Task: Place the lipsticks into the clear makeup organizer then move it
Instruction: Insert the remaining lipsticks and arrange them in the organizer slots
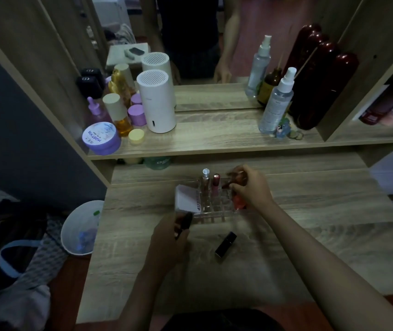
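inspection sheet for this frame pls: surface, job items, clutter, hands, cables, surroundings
Surface: wooden vanity desk, mostly bare; dim light.
Job's things: clear makeup organizer at the desk's middle, with a clear-capped tube and a pink lipstick upright in its rear slots; black lipstick lying loose on the desk in front.
Clutter: white box at the organizer's left side.
Hands: left hand holds a dark lipstick; right hand, over the organizer's right side, holds a reddish item, blurred.
Cables: nothing seen.
Surroundings: upper shelf with jars, bottles and a white cylinder device; mirror behind; waste bin on the floor at left.
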Motion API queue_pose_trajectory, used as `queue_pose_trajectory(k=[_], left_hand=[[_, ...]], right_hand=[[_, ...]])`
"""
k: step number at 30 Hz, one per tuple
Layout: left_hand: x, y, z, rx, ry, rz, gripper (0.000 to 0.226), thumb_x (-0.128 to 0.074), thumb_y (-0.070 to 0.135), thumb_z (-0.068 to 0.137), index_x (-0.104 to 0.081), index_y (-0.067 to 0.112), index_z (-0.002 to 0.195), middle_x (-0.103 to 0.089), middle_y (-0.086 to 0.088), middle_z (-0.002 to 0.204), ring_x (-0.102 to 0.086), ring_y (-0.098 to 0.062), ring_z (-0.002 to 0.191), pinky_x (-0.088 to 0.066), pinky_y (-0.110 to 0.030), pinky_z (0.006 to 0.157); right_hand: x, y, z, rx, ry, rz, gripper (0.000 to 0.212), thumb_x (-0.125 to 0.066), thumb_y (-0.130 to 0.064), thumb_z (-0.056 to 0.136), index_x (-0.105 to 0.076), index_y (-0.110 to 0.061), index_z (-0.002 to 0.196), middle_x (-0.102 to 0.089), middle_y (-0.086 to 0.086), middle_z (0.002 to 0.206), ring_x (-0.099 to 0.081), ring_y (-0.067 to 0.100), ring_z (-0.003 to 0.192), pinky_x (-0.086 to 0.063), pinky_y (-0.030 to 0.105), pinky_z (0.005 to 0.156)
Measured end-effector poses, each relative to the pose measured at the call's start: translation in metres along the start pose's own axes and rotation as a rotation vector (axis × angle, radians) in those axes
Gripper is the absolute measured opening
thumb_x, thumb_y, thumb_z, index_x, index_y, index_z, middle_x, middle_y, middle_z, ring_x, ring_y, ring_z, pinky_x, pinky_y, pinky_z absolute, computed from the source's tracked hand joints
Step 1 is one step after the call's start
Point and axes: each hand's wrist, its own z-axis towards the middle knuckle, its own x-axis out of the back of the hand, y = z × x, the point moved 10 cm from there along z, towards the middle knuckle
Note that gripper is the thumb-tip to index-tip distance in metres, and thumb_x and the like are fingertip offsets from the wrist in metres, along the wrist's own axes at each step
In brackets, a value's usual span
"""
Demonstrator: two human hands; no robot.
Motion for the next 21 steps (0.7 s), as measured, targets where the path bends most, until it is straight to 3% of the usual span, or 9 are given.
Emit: queue_pose_trajectory(k=[4,7,10,13,16,17,19,21], left_hand=[[0.0,0.032,0.022,-0.064,-0.006,-0.102,0.027,-0.064,0.004,0.082,-0.059,0.007,0.108,-0.065,-0.009,0.105,-0.061,-0.006,0.079,-0.054,-0.015,0.067],[0.005,0.047,0.041,-0.087,0.036,-0.115,0.026,-0.065,0.002,0.081,-0.059,0.006,0.105,-0.064,-0.01,0.104,-0.057,-0.002,0.076,-0.047,0.0,0.065],[0.008,0.056,0.057,-0.078,0.08,-0.114,0.025,-0.066,0.0,0.079,-0.061,0.002,0.104,-0.066,-0.015,0.102,-0.058,-0.011,0.082,-0.042,0.005,0.066],[0.005,0.063,0.069,-0.079,0.092,-0.112,0.025,-0.066,-0.002,0.078,-0.06,0.0,0.102,-0.066,-0.015,0.102,-0.057,-0.011,0.084,-0.039,0.008,0.066],[-0.001,0.063,0.075,-0.057,0.098,-0.147,0.023,-0.066,-0.002,0.077,-0.06,0.002,0.099,-0.066,-0.009,0.098,-0.056,-0.008,0.082,-0.04,0.007,0.066],[-0.004,0.063,0.076,-0.05,0.092,-0.153,0.023,-0.066,-0.001,0.077,-0.061,0.004,0.098,-0.065,-0.006,0.096,-0.056,-0.005,0.08,-0.042,0.006,0.065],[-0.009,0.06,0.077,-0.039,0.085,-0.135,0.022,-0.067,0.0,0.077,-0.061,0.007,0.097,-0.065,-0.002,0.094,-0.055,-0.002,0.077,-0.043,0.0,0.06],[-0.012,0.057,0.079,-0.037,0.092,-0.115,0.021,-0.068,0.001,0.076,-0.063,0.008,0.095,-0.069,-0.005,0.094,-0.057,-0.004,0.078,-0.041,-0.003,0.066]], right_hand=[[0.016,-0.011,-0.012,0.08,0.047,-0.043,0.041,-0.073,-0.004,0.075,-0.058,-0.009,0.113,-0.062,0.013,0.114,-0.061,0.026,0.099,-0.042,0.025,0.078],[0.032,-0.031,-0.032,0.201,0.152,-0.154,0.039,-0.069,-0.007,0.079,-0.056,-0.011,0.115,-0.055,0.01,0.118,-0.056,0.02,0.097,-0.039,0.021,0.075],[0.033,-0.06,-0.062,0.382,0.202,-0.242,0.018,-0.067,-0.008,0.08,-0.063,-0.011,0.096,-0.063,0.007,0.097,-0.052,0.01,0.079,-0.037,0.017,0.06],[-0.003,-0.074,-0.092,0.524,0.039,-0.402,0.013,-0.072,-0.004,0.073,-0.064,-0.012,0.079,-0.067,0.006,0.077,-0.063,0.016,0.061,-0.049,0.024,0.046],[-0.07,-0.044,-0.118,0.567,-0.34,-0.619,0.024,-0.063,-0.01,0.081,-0.059,-0.013,0.105,-0.064,0.01,0.103,-0.063,0.026,0.091,-0.052,0.035,0.073],[-0.081,-0.038,-0.127,0.6,-0.402,-0.653,0.029,-0.067,-0.014,0.078,-0.059,-0.015,0.106,-0.064,0.008,0.105,-0.063,0.025,0.092,-0.052,0.035,0.074],[-0.095,-0.027,-0.14,0.667,-0.47,-0.734,0.037,-0.082,-0.028,0.058,-0.067,-0.024,0.091,-0.069,-0.002,0.087,-0.065,0.015,0.075,-0.053,0.026,0.06],[-0.101,-0.022,-0.143,0.68,-0.487,-0.742,0.04,-0.085,-0.041,0.046,-0.069,-0.029,0.081,-0.069,-0.009,0.077,-0.064,0.01,0.067,-0.051,0.02,0.054]])
